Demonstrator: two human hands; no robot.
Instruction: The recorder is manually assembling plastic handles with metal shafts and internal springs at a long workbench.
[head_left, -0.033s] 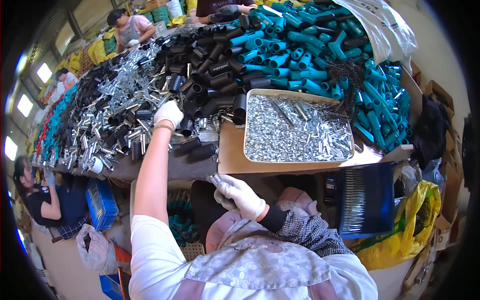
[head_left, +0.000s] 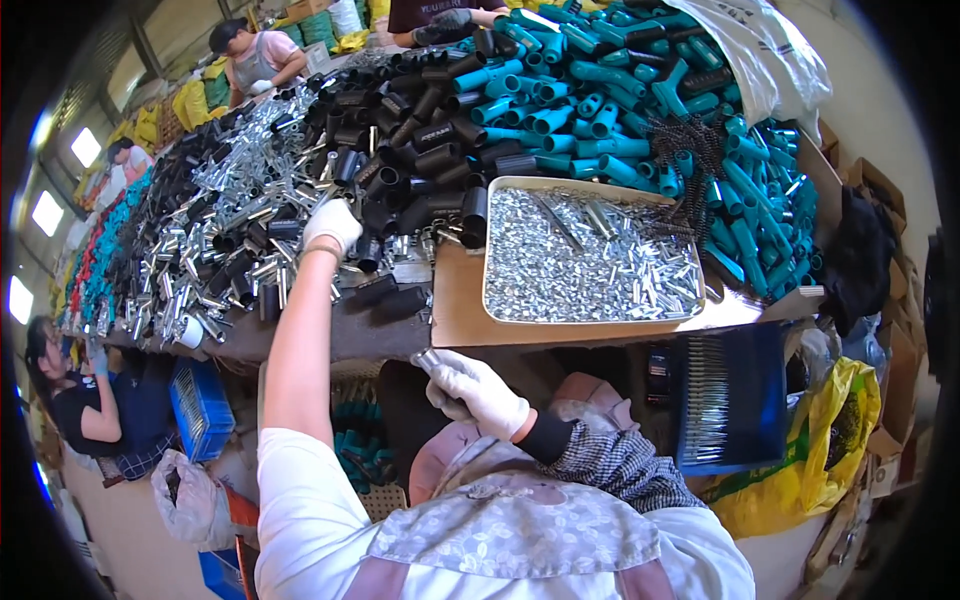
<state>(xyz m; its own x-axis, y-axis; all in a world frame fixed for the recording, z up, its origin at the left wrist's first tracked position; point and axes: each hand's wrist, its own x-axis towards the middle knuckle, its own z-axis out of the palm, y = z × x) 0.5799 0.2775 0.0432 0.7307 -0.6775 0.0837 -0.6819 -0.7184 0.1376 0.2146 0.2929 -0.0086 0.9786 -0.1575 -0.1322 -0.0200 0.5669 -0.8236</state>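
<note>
A long bench (head_left: 300,340) fills the upper half of the frame, heaped with parts. Teal plastic tubes (head_left: 640,100) cover its upper right; black tubes (head_left: 420,130) lie at upper centre; shiny metal tubes (head_left: 230,220) spread across the left. At centre right a shallow tray (head_left: 590,325) holds small metal pieces (head_left: 590,270). A blue bin (head_left: 730,400) stands below the tray, a yellow bag (head_left: 830,450) at lower right. The left hand (head_left: 330,225), gloved white, rests on the black and metal tubes at centre left, fingers curled down among them; what they grip cannot be told. The right hand (head_left: 475,390), also gloved, sits below the bench edge at centre, fingers clamped on a small metal tube (head_left: 428,358).
</note>
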